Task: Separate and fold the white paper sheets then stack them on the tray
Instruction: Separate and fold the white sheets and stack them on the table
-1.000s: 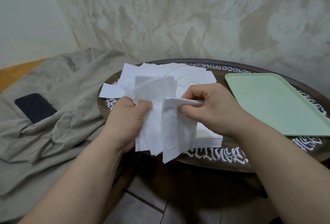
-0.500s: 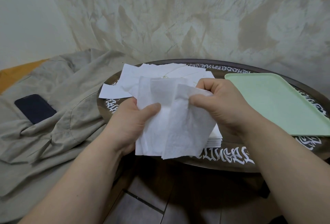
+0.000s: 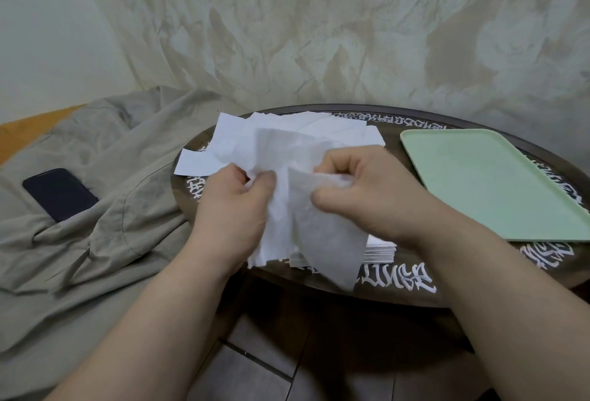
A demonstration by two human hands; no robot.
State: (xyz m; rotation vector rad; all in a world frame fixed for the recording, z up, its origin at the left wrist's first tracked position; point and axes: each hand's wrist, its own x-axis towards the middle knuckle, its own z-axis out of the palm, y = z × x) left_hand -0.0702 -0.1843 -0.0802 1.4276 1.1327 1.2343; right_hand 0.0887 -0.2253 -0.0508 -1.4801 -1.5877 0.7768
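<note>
Two hands work above the tabletop's point(image 3: 399, 296) near edge: the left hand point(image 3: 234, 209) pinches one white sheet point(image 3: 274, 157), the right hand point(image 3: 357, 196) pinches a second sheet point(image 3: 325, 241). Behind them lies one loose pile of sheets point(image 3: 338, 130), beneath them one neat stack point(image 3: 380, 249). Right of the pile sits one green tray point(image 3: 498, 186); left, one dark phone point(image 3: 59, 193) on grey cloth point(image 3: 95, 241).

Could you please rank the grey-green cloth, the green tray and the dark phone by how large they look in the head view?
1. Grey-green cloth, clearly the largest.
2. Green tray, bare.
3. Dark phone, the smallest, lying on the cloth.
</note>
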